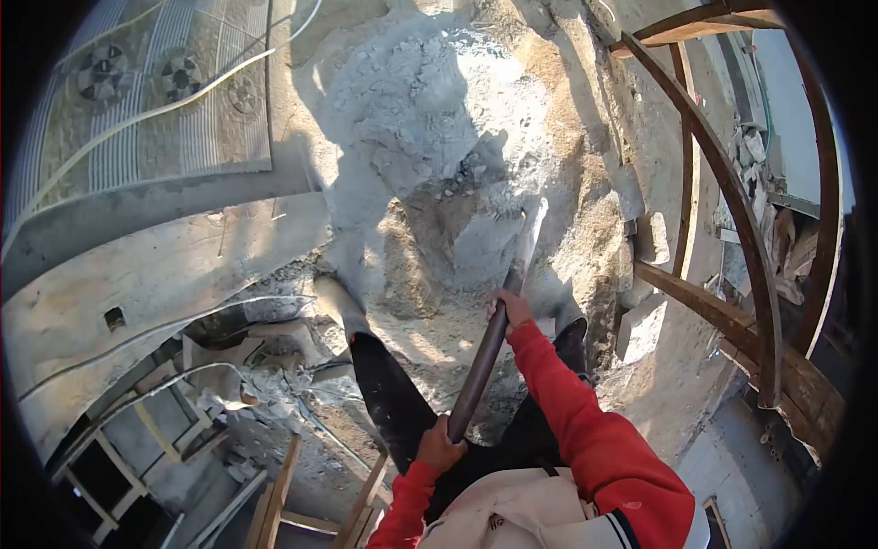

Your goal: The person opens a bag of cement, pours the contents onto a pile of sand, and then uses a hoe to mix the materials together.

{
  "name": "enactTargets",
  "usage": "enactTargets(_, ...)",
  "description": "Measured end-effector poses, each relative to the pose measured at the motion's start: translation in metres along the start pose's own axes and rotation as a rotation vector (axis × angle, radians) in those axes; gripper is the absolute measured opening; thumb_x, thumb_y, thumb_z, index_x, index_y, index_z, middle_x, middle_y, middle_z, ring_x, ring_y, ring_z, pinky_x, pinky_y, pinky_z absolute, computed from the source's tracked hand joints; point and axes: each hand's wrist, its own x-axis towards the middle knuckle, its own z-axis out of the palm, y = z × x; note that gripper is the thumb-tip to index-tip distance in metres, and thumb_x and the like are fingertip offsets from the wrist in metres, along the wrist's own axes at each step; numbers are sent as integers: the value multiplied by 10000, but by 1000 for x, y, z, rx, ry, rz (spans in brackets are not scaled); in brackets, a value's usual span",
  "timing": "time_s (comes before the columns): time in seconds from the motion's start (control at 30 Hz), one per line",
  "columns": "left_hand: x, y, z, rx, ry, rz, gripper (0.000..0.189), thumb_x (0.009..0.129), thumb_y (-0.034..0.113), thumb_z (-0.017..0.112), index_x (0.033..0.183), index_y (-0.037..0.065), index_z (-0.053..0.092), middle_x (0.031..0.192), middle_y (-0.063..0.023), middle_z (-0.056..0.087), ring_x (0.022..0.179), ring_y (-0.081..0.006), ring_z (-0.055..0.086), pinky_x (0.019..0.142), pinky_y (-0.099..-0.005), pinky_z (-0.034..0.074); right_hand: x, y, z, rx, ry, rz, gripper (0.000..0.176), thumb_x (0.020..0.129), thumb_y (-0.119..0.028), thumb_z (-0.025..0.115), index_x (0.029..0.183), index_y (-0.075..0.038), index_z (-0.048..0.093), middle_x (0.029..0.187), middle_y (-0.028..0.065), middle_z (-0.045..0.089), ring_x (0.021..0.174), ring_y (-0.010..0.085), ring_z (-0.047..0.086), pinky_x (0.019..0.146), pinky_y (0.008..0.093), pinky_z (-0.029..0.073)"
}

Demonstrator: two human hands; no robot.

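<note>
Item: long tool handle, a dark round shaft running from near the person's waist up and away to the mortar heap. Its far stretch is pale with dried mix. The working end lies in shadow at the near right edge of the heap, and its type cannot be told.

Left hand: fingers wrapped fully around the near end of the shaft, close to the body, with a red cuff behind it.

Right hand: closed around the shaft farther along and well apart from the left hand, with the red-sleeved arm stretched out.

Mortar heap: a grey, lumpy mound of cement with tan sand along its right flank. It fills the middle and far part of the ground, half in sun and half in shadow.

Left boot: crusted grey, planted at the near left edge of the heap below a dark trouser leg.

Right boot: dark, planted at the near right edge.

Concrete blocks: two, just beside the heap at the right edge of the ground.

Curved metal railing: rust-brown, along the right edge.

Patterned tiles: far left corner, crossed by a white cable.

Concrete ledge: left edge, below the tiles.

Wooden frame: near edge, below the left boot.
</note>
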Motion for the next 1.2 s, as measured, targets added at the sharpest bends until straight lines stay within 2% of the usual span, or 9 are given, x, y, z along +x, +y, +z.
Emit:
enactTargets(0.23, -85, -23, 34, 173, 27, -117, 507, 683, 332, 702, 1044, 66, 466, 738, -227, 620, 704, -399, 617, 622, -471, 499, -106, 19, -5, -50, 100, -13, 116, 731, -78, 597, 712, -42, 488, 553, 63, 472, 435, 193, 517, 428, 337, 462)
enactTargets(0.37, 21, -8, 2, 156, 151, 234, 438, 687, 306, 698, 1007, 88, 492, 723, -167, 621, 688, -371, 614, 599, -464, 488, -101, -72, 41, 27, 99, -397, 118, 745, -76, 617, 747, -25, 510, 604, 57, 498, 448, 180, 520, 427, 321, 462)
enactTargets(0.43, 93, 30, -39, 154, 165, 371, 428, 678, 285, 703, 1013, 111, 501, 735, -175, 621, 706, -374, 611, 609, -468, 478, -81, -109, 83, 35, 85, -733, 267, 748, -31, 603, 937, -30, 415, 619, 65, 479, 438, 170, 499, 421, 308, 460)
enactTargets(0.53, 170, 59, -93, 164, 222, 486, 456, 679, 276, 707, 1039, 100, 490, 762, -190, 624, 724, -373, 611, 618, -467, 473, -13, -145, 124, 13, 89, -783, 284, 733, -25, 596, 930, -41, 391, 614, 78, 480, 433, 173, 494, 377, 310, 442)
enactTargets(0.63, 172, 20, -116, 112, 220, 279, 485, 658, 272, 711, 1010, 31, 480, 786, -214, 625, 745, -382, 616, 651, -460, 480, 85, -90, 158, -123, 86, -525, 364, 700, -29, 613, 963, -25, 362, 668, 119, 480, 420, 197, 492, 367, 342, 454)
enactTargets(0.67, 163, 7, -103, 111, 225, 270, 485, 658, 272, 711, 1010, 31, 480, 786, -214, 625, 745, -382, 616, 651, -460, 480, 92, -59, 170, -227, 130, -498, 193, 707, -61, 616, 778, -7, 445, 581, 90, 481, 408, 201, 499, 366, 346, 463)
enactTargets(0.77, 136, -8, -73, -12, 213, -63, 478, 649, 262, 703, 991, 21, 471, 816, -244, 620, 772, -410, 610, 693, -465, 484, 125, -6, 152, -350, 9, -320, 189, 705, -71, 614, 804, -21, 460, 556, 90, 489, 396, 199, 495, 370, 340, 463)
enactTargets(1.07, -62, -48, 13, 77, 242, -143, 489, 658, 268, 705, 990, 22, 444, 672, -233, 599, 664, -414, 610, 585, -475, 493, -54, 97, 59, -244, -9, -10, 139, 717, -56, 577, 761, -42, 446, 571, 57, 472, 420, 170, 500, 388, 321, 458)
enactTargets(1.2, -115, -39, 37, -12, 154, -138, 465, 671, 289, 703, 983, 47, 456, 676, -216, 605, 641, -401, 611, 574, -474, 491, -124, 72, 45, -213, 66, 2, 152, 705, -37, 593, 772, -34, 456, 569, 68, 489, 418, 189, 513, 399, 331, 469)
